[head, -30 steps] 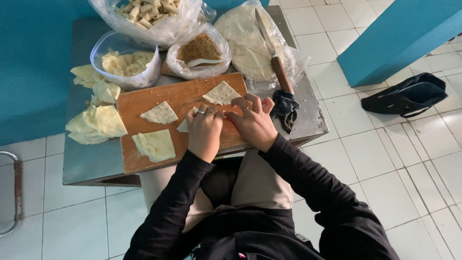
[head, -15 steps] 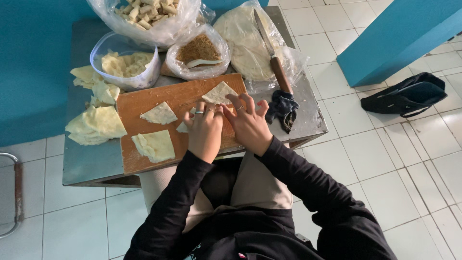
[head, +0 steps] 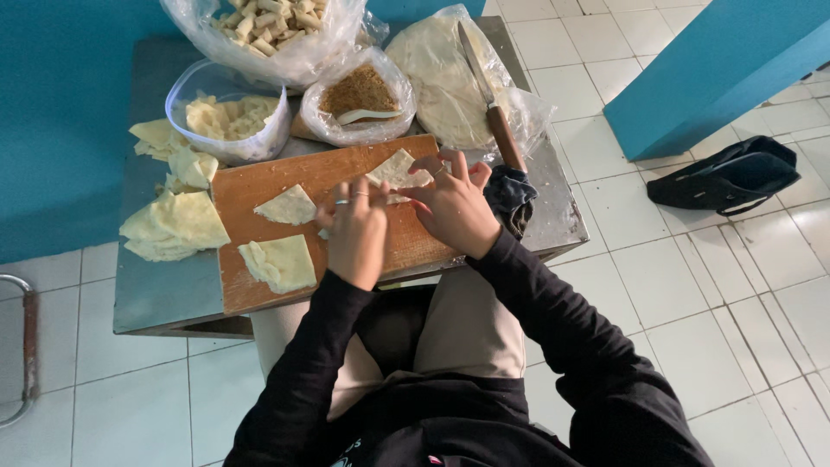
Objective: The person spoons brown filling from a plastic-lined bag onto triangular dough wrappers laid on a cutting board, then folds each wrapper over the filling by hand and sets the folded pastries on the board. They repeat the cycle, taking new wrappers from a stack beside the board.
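Your left hand (head: 356, 232) and right hand (head: 451, 207) both press fingers onto a pale wrapper sheet (head: 396, 171) lying on the wooden cutting board (head: 259, 186), pinching it between them. On the surface (head: 156, 298) beyond, a clear tub (head: 226, 121) holds wrapper scraps, one plastic bag (head: 361, 108) holds brown filling, and another bag (head: 277, 30) holds cut rolls.
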